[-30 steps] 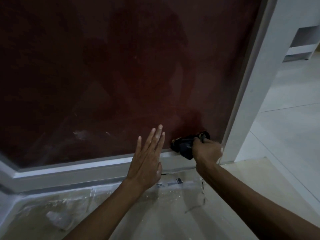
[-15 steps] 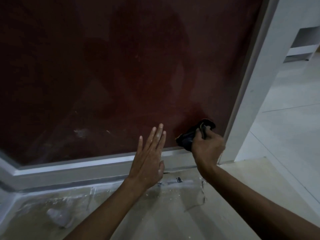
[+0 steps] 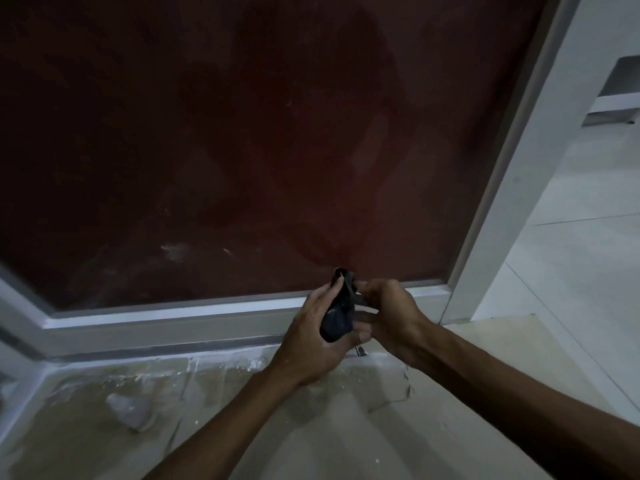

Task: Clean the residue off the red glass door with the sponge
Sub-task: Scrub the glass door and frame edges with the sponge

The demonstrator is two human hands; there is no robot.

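We hold the sponge in both hands, just in front of the door's bottom rail.

The sponge [image 3: 337,315] looks dark, crumpled and limp; our left hand [image 3: 311,341] cups it, right hand [image 3: 391,317] fingers pinching its upper part. Above it the red glass door [image 3: 242,150] carries whitish smears [image 3: 173,251] left of the sponge; below, a dusty floor [image 3: 207,410].

Dark red glass door [image 3: 242,133], grey frame [image 3: 173,320], black sponge [image 3: 337,317].
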